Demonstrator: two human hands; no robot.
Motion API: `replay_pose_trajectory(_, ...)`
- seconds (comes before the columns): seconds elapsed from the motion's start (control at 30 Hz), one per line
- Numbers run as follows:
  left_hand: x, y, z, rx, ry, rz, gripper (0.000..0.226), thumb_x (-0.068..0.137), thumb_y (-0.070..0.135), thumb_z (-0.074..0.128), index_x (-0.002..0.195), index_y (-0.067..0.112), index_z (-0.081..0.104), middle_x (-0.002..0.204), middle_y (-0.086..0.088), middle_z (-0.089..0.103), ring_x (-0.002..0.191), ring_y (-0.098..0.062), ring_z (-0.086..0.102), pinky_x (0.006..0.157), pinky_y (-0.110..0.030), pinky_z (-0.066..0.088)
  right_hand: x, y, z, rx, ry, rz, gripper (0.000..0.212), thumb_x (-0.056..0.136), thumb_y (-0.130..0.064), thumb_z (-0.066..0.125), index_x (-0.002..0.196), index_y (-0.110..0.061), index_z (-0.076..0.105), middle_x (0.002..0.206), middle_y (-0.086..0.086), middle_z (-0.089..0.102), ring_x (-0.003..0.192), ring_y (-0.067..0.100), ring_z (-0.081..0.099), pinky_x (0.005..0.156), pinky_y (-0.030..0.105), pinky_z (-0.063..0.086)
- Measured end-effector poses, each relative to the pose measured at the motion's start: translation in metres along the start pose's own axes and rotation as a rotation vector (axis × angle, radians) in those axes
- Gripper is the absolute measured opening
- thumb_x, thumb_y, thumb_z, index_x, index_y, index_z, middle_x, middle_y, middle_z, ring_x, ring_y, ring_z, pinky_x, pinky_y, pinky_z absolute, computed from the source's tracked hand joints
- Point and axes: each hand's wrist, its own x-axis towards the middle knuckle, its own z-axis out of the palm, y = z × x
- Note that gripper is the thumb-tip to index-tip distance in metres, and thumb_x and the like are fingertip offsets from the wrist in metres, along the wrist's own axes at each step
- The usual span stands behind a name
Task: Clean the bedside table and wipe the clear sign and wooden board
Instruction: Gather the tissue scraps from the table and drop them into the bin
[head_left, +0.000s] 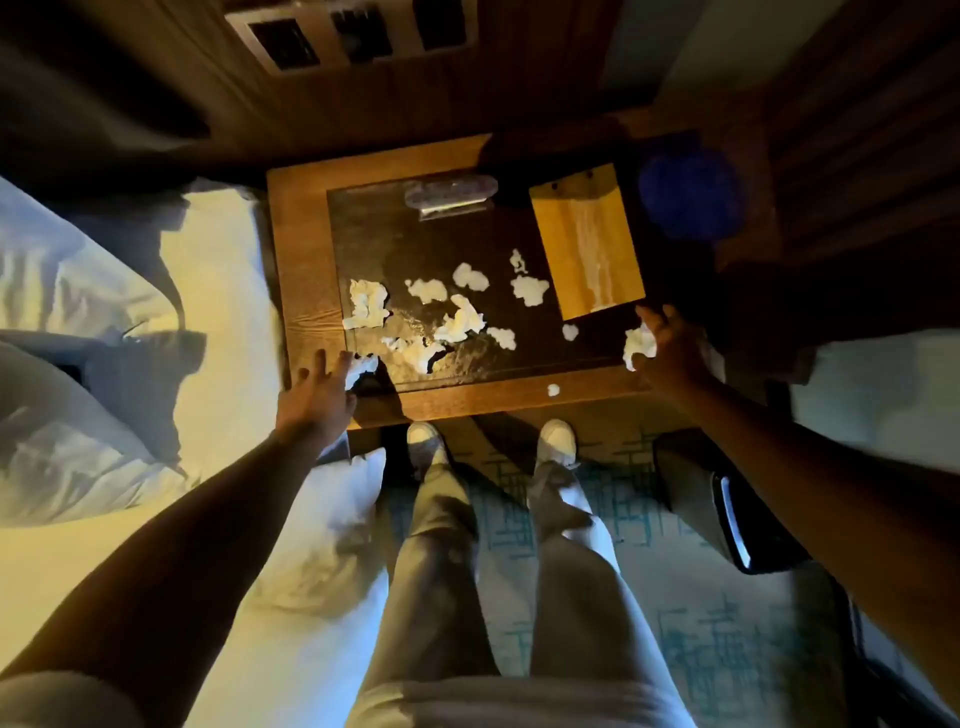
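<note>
Bed (218, 270) on the left, white sheets, a pillow (332, 545) lying against the desk's near corner. Patterned carpet (701, 649) underfoot, wood wall panel with a switch plate (353, 36) at the back.

Desk (306, 260): wood frame, dark glossy inset top. Task looks barely begun. The top is strewn with torn white tissue scraps (457, 317), most clustered in the near-left half, one stray bit (554, 389) on the near wood edge. Nothing cleared off as far as I can see, and no cloth in view, so the wiping isn't started either (judgement from layout only).

Wooden board (587, 241): lying flat on the right side of the desk, a pale streak down its middle. Can't tell whether that's grain, glare or residue.

Clear sign (451, 195): at the back centre of the inset, well apart from both hands, untouched.

Blue round thing (691, 189) beyond the board, too dark to identify.

Left hand (319, 387): at the near-left corner, fingers spread and mostly straight, fingertips touching a scrap (361, 370) at the inset edge. Grip wide, not closed round anything.

Right hand (670, 348): just off the board's near corner, fingers curled round a crumpled wad of tissue (639, 345). Grip holding the wad.

Left to do: gather the remaining scraps, then wipe the desk, sign and board.
</note>
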Motion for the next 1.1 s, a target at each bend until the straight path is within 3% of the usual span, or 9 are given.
replay_pose_trajectory(0.23,0.036,-0.002,0.027,0.003,0.044,0.046,0.059,0.093,0.025,0.065,0.147,0.024,0.042,0.147,-0.017,0.042,0.122,-0.046,0.053,0.089,-0.05,0.052,0.009,0.011,0.037,-0.02,0.01,0.034,0.056,0.086,-0.011,0.07,0.14,-0.015,0.054,0.153,0.019,0.038,0.138,0.044,0.036,0.108,0.053,0.035)
replay_pose_trajectory(0.3,0.044,0.002,0.029,-0.075,0.104,0.041,0.051,0.091,0.018,0.067,0.14,0.018,0.052,0.141,-0.018,0.048,0.117,-0.045,0.057,0.091,-0.05,0.051,0.013,0.015,0.043,-0.107,0.041,0.069,0.043,0.085,-0.018,0.072,0.127,-0.021,0.061,0.138,0.018,0.048,0.124,0.045,0.046,0.094,0.052,0.045)
replay_pose_trajectory(0.4,0.052,0.007,0.027,-0.247,0.191,-0.042,0.039,0.094,0.017,0.062,0.134,0.014,0.059,0.136,-0.016,0.057,0.116,-0.037,0.059,0.092,-0.042,0.048,0.016,0.016,0.043,-0.101,-0.073,0.132,0.012,0.092,-0.018,0.06,0.103,-0.018,0.065,0.119,0.019,0.057,0.111,0.043,0.055,0.087,0.045,0.047)
replay_pose_trajectory(0.5,0.052,0.018,0.016,-0.266,0.302,0.017,0.031,0.096,0.02,0.061,0.125,0.012,0.064,0.122,-0.014,0.064,0.103,-0.031,0.064,0.071,-0.03,0.042,0.02,0.011,0.037,-0.064,-0.072,0.16,0.005,0.091,-0.021,0.061,0.093,-0.024,0.065,0.107,0.013,0.067,0.104,0.038,0.062,0.084,0.041,0.048)
replay_pose_trajectory(0.6,0.046,0.038,0.005,-0.268,0.363,0.182,0.019,0.094,0.019,0.066,0.108,0.006,0.07,0.103,-0.015,0.066,0.082,-0.029,0.066,0.055,-0.02,0.03,0.023,-0.006,0.028,0.05,0.009,0.154,0.015,0.087,-0.021,0.069,0.101,-0.021,0.066,0.106,0.014,0.069,0.101,0.038,0.065,0.083,0.042,0.051)
replay_pose_trajectory(0.73,0.046,0.059,0.01,-0.279,0.298,0.327,0.023,0.095,0.023,0.065,0.108,0.005,0.071,0.133,-0.01,0.058,0.082,-0.024,0.068,0.064,-0.031,0.053,0.024,-0.046,0.018,0.199,0.013,0.039,0.019,0.09,-0.019,0.069,0.106,-0.01,0.065,0.108,0.018,0.069,0.1,0.038,0.065,0.087,0.053,0.052)
replay_pose_trajectory(0.9,0.05,0.066,0.026,-0.244,0.231,0.338,0.029,0.094,0.028,0.068,0.121,0.018,0.07,0.143,-0.003,0.051,0.098,-0.024,0.069,0.069,-0.037,0.059,0.025,-0.113,0.008,0.266,0.078,-0.16,0.008,0.092,-0.026,0.067,0.099,-0.027,0.064,0.091,-0.008,0.065,0.078,0.012,0.062,0.059,0.022,0.048)
replay_pose_trajectory(0.97,0.051,0.063,0.033,-0.234,0.2,0.309,0.03,0.092,0.021,0.069,0.122,0.017,0.068,0.141,-0.005,0.05,0.103,-0.025,0.067,0.073,-0.038,0.059,0.029,-0.138,0.012,0.368,0.04,-0.215,0.009,0.091,-0.022,0.068,0.098,-0.026,0.066,0.092,-0.007,0.067,0.077,0.01,0.064,0.054,0.02,0.049)
replay_pose_trajectory(1.1,0.052,0.054,0.04,-0.312,0.139,0.234,0.03,0.089,0.005,0.067,0.118,0.009,0.066,0.125,-0.014,0.053,0.101,-0.032,0.066,0.079,-0.043,0.058,0.042,-0.179,0.033,0.312,-0.024,-0.287,0.027,0.09,-0.012,0.068,0.114,-0.021,0.064,0.114,0.006,0.069,0.099,0.024,0.067,0.076,0.025,0.056)
